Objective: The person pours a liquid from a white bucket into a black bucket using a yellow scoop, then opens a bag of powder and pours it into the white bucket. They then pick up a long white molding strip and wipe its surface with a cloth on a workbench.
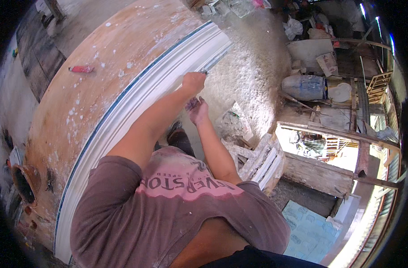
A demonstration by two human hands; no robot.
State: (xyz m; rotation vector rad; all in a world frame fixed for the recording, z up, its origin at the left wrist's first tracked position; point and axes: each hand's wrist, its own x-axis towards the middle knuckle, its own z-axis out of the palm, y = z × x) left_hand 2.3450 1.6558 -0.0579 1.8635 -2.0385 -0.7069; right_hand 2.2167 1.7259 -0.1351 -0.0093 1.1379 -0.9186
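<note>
A long white moulding (163,76) with several raised ridges and blue edges lies along the near side of a wooden table. My left hand (194,82) is closed at the moulding's near edge, towards its far end. A small dark tip (205,71) pokes out beyond the fist; what it belongs to is hidden by the fingers. Just below, my right hand (198,110) is turned partly palm up beside the moulding. Its fingers are loosely bent and apart, with dark marks on them, and I see nothing held there.
The brown tabletop (83,94) is spattered white and bears a red tube-like item (81,69). A blue barrel (304,87) lies right of the rough pale floor (253,67). Pale, dusty slats (264,167) stand near my right arm. Light blue sheeting (309,232) lies lower right.
</note>
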